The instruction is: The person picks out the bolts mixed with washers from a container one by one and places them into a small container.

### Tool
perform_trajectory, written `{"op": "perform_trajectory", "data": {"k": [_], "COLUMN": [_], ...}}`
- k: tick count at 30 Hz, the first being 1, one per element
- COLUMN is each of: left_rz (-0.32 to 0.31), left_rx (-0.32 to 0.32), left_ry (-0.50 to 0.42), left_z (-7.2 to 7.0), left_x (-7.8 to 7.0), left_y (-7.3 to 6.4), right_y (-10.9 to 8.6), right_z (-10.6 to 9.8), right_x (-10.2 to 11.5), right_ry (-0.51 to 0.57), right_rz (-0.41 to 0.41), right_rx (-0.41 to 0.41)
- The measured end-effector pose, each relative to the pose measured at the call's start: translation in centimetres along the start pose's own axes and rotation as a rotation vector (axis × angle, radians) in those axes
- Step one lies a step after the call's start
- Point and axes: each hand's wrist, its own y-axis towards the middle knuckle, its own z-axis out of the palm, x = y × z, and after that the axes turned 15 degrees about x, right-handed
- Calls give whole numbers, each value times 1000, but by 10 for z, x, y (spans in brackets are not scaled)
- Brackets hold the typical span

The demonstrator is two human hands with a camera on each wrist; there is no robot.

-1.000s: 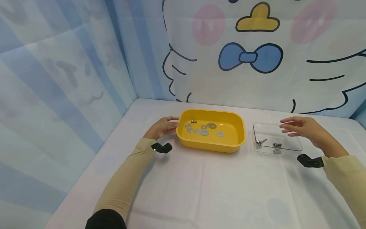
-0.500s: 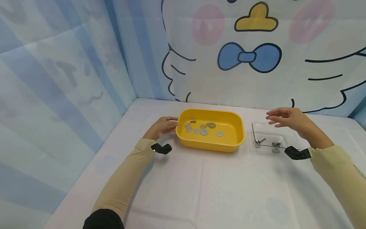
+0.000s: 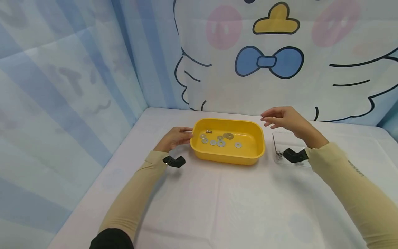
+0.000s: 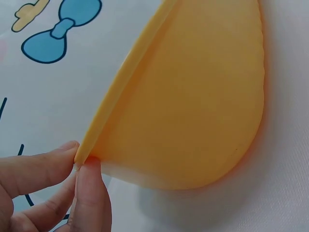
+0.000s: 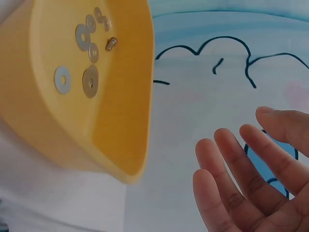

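Observation:
A yellow plastic tub (image 3: 231, 158) stands on the white tabletop, with several flat metal washers (image 3: 221, 143) and a single screw (image 3: 209, 131) on its floor. My left hand (image 3: 175, 138) pinches the tub's left rim between thumb and fingers, as the left wrist view shows up close. Just beyond the tub's right end, my right hand (image 3: 289, 121) is raised with relaxed, spread fingers and nothing in them. Its palm and fingers (image 5: 251, 183) show bare in the right wrist view, apart from the tub.
Right of the tub sits a clear plastic box (image 3: 287, 138) with metal screws (image 3: 279, 154) in it, partly hidden by the right wrist and its black camera (image 3: 294, 155). A printed cloth backdrop (image 3: 217, 86) rises behind the table's far edge, another cloth (image 3: 77, 103) at the left.
My right hand has moved left from over the clear box to near the tub's right end, its fingers staying loose. The left hand keeps its pinch on the rim.

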Motion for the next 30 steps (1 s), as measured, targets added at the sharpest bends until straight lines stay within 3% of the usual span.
{"op": "perform_trajectory", "data": {"k": [14,30], "left_rz": [2,-24], "left_rx": [-7,-32], "left_ry": [-20,-44], "left_z": [0,0], "left_x": [2,3], "left_y": [3,4], "right_y": [52,102], "right_z": [24,56], "right_x": [38,54], "right_ry": [10,103], "right_rz": [-41,-68], "right_rx": [78,147]}}
